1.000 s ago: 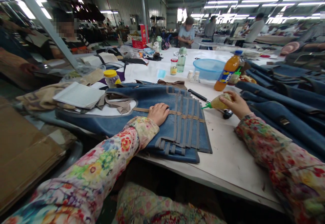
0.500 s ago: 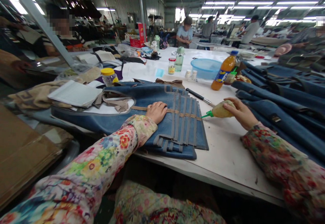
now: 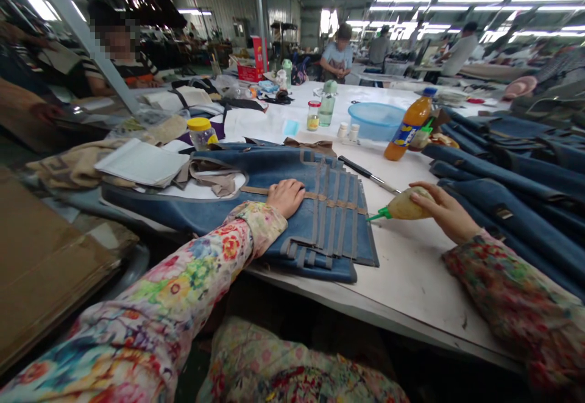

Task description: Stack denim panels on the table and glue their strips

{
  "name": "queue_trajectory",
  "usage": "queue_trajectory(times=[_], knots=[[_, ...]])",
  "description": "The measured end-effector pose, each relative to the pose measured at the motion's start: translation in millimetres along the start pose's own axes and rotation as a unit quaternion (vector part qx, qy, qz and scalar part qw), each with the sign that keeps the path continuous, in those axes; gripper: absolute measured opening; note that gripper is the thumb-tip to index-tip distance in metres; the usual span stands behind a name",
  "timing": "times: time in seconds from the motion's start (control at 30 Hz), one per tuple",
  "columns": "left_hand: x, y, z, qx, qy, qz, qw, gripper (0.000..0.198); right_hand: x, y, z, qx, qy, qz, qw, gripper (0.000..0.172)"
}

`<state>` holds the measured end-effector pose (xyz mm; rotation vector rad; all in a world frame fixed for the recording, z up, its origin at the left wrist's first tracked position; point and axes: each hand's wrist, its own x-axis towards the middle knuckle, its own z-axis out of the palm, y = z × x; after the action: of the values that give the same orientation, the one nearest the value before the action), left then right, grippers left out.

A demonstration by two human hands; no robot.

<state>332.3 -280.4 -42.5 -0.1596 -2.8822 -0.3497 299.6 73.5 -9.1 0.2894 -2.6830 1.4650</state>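
My left hand (image 3: pixel 286 197) lies palm down on a stack of blue panels (image 3: pixel 256 171) with grey-bound edges, its fingers resting on the material. A tan strip (image 3: pixel 338 203) runs from beside that hand across the overlapping layers to their right edge. In my right hand (image 3: pixel 450 211) is a squeeze bottle (image 3: pixel 406 205) with yellowish contents, held on its side. Its green nozzle (image 3: pixel 380 214) points left, with the tip at the right edge of the panels, just below the strip's end. I cannot tell whether the tip touches the material.
A black-handled tool (image 3: pixel 361 169) lies behind the panels. Farther back stand an orange drink bottle (image 3: pixel 409 125), a blue basin (image 3: pixel 377 119) and jars. More blue pieces (image 3: pixel 498 202) are piled at right, a cardboard box (image 3: pixel 55 269) at left. Other people work across the table.
The squeeze bottle's nozzle has shifted slightly toward me along the panels' right edge. My left hand stays in place on the panels. The whole view has moved a little.
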Motion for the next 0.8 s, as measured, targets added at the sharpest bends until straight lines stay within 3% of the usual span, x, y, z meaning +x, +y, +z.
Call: queue_trajectory(times=[0.2,0.53,0.8], knots=[[-1,-1,0.5,0.001,0.006,0.001,1.000,0.030,5,10,2,0.010,0.024,0.010,1.000,0.054],[-1,-1,2.0,-0.005,0.007,0.000,1.000,0.029,-35,3,-9,-0.002,-0.060,0.055,0.997,0.052],[-1,-1,3.2,-0.003,0.017,0.006,1.000,0.030,-37,7,-5,0.071,-0.015,0.063,0.995,0.055]])
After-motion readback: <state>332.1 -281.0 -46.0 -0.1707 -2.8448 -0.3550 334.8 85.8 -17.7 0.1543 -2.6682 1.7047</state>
